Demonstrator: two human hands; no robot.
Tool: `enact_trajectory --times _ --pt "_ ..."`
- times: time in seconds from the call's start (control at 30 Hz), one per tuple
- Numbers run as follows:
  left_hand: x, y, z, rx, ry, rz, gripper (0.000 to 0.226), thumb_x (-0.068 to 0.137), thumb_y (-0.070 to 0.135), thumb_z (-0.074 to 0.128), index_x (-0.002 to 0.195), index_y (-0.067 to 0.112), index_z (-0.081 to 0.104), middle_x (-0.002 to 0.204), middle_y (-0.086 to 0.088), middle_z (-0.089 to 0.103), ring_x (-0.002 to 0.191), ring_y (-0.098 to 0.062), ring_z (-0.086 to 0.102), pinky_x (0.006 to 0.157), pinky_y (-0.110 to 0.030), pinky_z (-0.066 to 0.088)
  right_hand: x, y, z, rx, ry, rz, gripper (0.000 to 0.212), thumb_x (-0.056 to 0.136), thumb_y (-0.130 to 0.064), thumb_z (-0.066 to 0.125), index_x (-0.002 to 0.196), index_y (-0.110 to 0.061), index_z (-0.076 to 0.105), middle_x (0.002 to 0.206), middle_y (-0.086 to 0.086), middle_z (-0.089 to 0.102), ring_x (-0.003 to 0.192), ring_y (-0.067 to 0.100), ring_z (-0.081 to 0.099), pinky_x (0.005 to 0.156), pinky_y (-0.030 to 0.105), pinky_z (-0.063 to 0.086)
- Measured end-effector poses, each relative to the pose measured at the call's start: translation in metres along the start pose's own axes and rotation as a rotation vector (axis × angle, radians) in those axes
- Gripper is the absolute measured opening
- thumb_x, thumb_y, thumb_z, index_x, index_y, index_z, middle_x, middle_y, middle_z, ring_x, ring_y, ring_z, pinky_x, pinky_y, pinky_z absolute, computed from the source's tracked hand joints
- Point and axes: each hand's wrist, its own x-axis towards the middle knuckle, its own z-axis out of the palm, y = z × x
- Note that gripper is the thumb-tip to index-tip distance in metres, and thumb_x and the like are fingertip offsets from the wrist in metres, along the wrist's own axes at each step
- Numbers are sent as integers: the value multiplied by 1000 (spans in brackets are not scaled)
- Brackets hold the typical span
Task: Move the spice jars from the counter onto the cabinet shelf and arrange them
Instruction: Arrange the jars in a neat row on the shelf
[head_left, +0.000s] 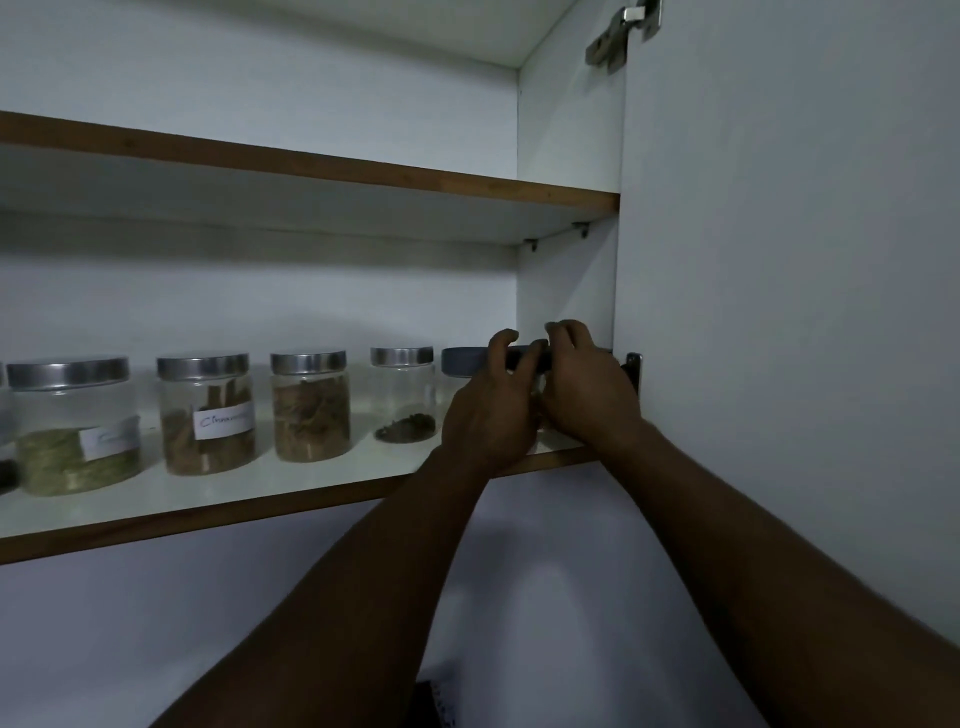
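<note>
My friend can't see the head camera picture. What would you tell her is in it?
A person's left hand and right hand hold a dark-lidded jar at the right end of a cabinet shelf. A row of silver-lidded spice jars stands to its left.

White cabinet shelf (234, 491), row of spice jars (310, 410)

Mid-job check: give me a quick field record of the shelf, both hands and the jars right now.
left hand: grips the dark-lidded jar
right hand: grips the same jar from its other side
dark-lidded jar: right end of the lower shelf, mostly hidden; resting or lifted, cannot tell
row to its left: small jar, brown-filled jar, labelled jar, green-filled jar; all upright, silver lids
cabinet door: open, on the right
</note>
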Motion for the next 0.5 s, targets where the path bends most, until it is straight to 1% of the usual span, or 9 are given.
enact_trajectory --times 0.03,0.07,0.13,0.2,0.27,0.3,0.37,0.43,0.5 --pt "3 0 3 14 1 -14 87 82 27 81 156 21 34 165 -11 17 111 -32 63 65 -37 54 9 1 -1 -45 -13 -12 75 83 -22 75 149 -8 42 152 12 42 113 35 63 88 45 56" --pt "5 -1 5 28 -1 -32 87 83 27 80 156 19 33 166 -10 17 108 -32 65 64 -36 52 17 2 -2 -98 -26 -36 65 85 -21 71 144 -8 47 145 13 49 110 35 64 88 44 56" --pt "9 -2 8 61 -5 -57 83 85 25 77 156 16 33 166 -8 19 98 -30 68 60 -33 45 30 -1 -3 -218 -56 -106 42 90 -23 66 129 -8 57 123 13 61 102 31 65 82 39 55" --pt "10 -2 11 95 0 -54 76 86 19 74 153 13 37 165 -7 23 87 -29 68 57 -33 44 40 -2 -6 -349 -63 -165 30 93 -26 63 116 -8 62 108 12 65 96 27 64 73 36 51" --pt "9 0 10 119 9 -40 70 86 13 69 150 12 40 163 -8 27 81 -30 67 56 -36 47 45 0 -11 -464 -65 -211 21 93 -24 61 107 -8 65 100 11 66 96 26 60 68 34 46" --pt "8 0 11 123 10 -39 70 86 11 68 150 12 41 162 -8 28 82 -31 67 57 -37 49 46 2 -12 -499 -82 -223 18 92 -21 61 104 -9 66 99 11 66 97 26 59 68 33 46" --pt "7 0 13 143 7 -34 72 85 10 68 151 14 40 160 -8 30 85 -31 67 63 -39 54 49 7 -13 -502 -117 -242 16 92 -18 60 103 -9 69 98 11 67 97 26 59 72 34 50" --pt "5 -2 14 151 3 -32 74 85 9 69 152 14 38 157 -7 33 89 -30 67 69 -41 58 53 10 -14 -443 -152 -249 19 93 -20 61 103 -9 73 95 11 69 92 26 62 76 37 55" --pt "5 -2 15 151 2 -28 77 84 9 70 153 13 37 155 -7 35 93 -29 67 72 -42 59 56 12 -15 -343 -164 -236 21 94 -23 64 105 -10 76 94 11 71 87 25 65 78 38 56"
